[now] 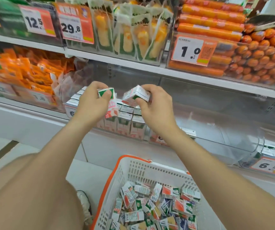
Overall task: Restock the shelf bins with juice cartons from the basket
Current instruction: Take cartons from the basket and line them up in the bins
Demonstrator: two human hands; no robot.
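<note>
**Two hands, each holding a juice carton, over a half-filled shelf bin**

Seen from the person's head, looking down at a shop shelf. Just above the middle of the view, the left hand (90, 98) pinches a small green and white carton (107, 93) between thumb and fingers. Just beside it, toward 1 o'clock, the right hand (153, 103) grips a second carton (138, 95), which is tilted with one corner down. The hands are near each other but do not touch.

Both cartons hang directly over a clear shelf bin (133, 136), where rows of matching cartons (126, 118) stand upright, packed side by side. The hands are probably held high and tilted so that each carton can be turned upright and slotted into the rows. Neither carton is in place yet.

At 6 o'clock a white basket with an orange rim (133, 158) stands on the floor, right below the bin and within easy reach of either hand. Many loose cartons (158, 205) lie jumbled in it, so most of the restocking looks still to be done.

At 3 o'clock a second clear bin (224, 117) holds only a few cartons at its far end. At 2 o'clock orange sausages (257, 55) are piled behind a price tag reading 1.0 (189, 50). Orange packets (25, 72) fill a bin at 10 o'clock.
</note>
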